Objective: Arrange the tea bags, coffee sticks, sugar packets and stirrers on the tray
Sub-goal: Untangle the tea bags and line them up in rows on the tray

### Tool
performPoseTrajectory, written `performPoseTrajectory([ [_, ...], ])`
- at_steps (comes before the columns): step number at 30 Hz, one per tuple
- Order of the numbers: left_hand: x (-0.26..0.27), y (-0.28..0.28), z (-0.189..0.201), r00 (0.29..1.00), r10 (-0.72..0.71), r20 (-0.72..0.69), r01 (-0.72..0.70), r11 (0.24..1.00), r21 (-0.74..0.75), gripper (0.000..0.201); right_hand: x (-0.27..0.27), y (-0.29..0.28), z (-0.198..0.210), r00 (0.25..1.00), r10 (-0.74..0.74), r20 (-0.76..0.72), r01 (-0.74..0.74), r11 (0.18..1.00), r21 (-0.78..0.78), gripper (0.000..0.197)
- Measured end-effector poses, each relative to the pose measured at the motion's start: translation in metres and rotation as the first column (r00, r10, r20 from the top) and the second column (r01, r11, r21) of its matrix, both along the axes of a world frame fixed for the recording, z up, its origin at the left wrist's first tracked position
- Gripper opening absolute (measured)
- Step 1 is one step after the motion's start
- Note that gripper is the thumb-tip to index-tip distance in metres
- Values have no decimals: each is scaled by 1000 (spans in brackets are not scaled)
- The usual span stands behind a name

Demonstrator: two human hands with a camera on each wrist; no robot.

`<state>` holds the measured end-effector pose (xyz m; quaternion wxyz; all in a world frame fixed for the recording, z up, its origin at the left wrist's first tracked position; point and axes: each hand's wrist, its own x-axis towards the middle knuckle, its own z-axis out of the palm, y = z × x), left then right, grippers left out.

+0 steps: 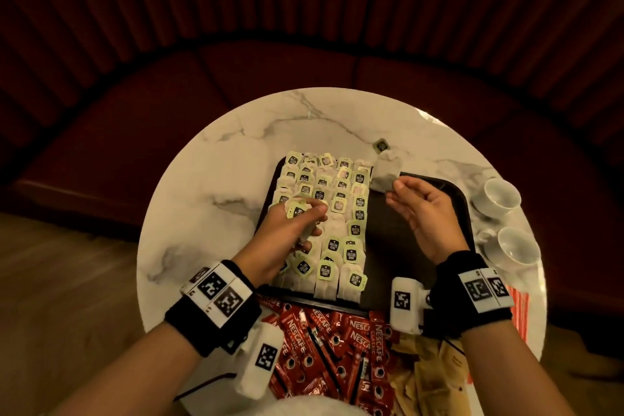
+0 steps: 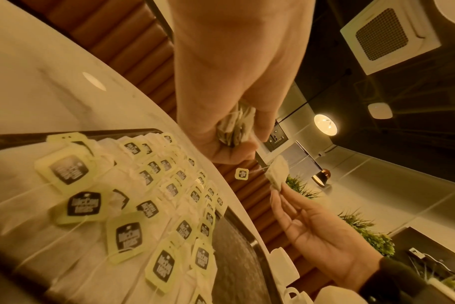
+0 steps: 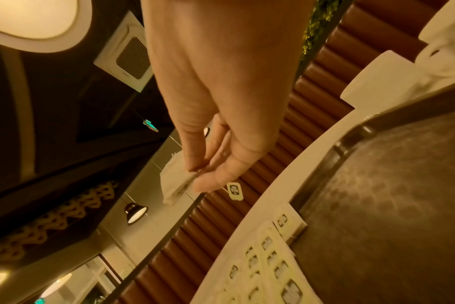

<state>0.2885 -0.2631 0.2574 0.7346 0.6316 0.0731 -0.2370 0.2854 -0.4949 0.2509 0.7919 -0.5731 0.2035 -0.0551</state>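
A dark tray lies on the round marble table. Its left half is covered with rows of tea bags with pale green tags. My left hand hovers over them and grips a small bunch of tea bags. My right hand is raised over the tray's bare right half and pinches a single tea bag by its corner; its tag dangles on the string. Red coffee sticks and tan sugar packets are heaped at the table's near edge.
Two white cups on saucers stand at the table's right edge. A dark red padded bench curves round the far side. Orange-striped stirrers lie by my right wrist.
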Motion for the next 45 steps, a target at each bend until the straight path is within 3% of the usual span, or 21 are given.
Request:
performPoseTrajectory([
  [7, -1, -11, 19, 993, 9, 114, -6, 1000, -28, 19, -27, 19, 37, 993, 43, 107, -48, 998, 38, 21],
  [10, -6, -17, 28, 985, -6, 170, 13, 999, -41, 25, -45, 34, 37, 992, 93, 87, -96, 995, 32, 30],
  [15, -12, -15, 35, 948, -97, 303, 83, 995, 57, 22, -67, 59, 28, 980, 188, 57, -188, 982, -20, 23],
  [20, -10, -5, 38, 944, -194, 266, 176, 980, 90, 11, -57, 59, 24, 983, 172, 60, -160, 974, -163, 30],
  [25, -15, -3, 43, 953, -223, 203, 219, 975, 41, 10, -46, 63, 31, 921, 390, 17, -387, 918, -88, 59],
  [30, -17, 5, 40, 946, -178, 269, 143, 979, 145, 18, -43, 53, 34, 907, 419, -38, -412, 869, -272, 45],
  [36, -18, 8, 39, 895, -290, 339, 219, 947, 233, 13, -40, 45, 41, 909, 414, -53, -403, 839, -366, 43],
  [41, -16, 4, 35, 898, -262, 354, 157, 942, 297, 19, -45, 46, 46, 896, 443, -27, -433, 861, -268, 49],
  [45, -12, 5, 32, 925, -155, 347, 56, 958, 280, 24, -60, 51, 48, 862, 503, -63, -504, 839, -203, 26],
])
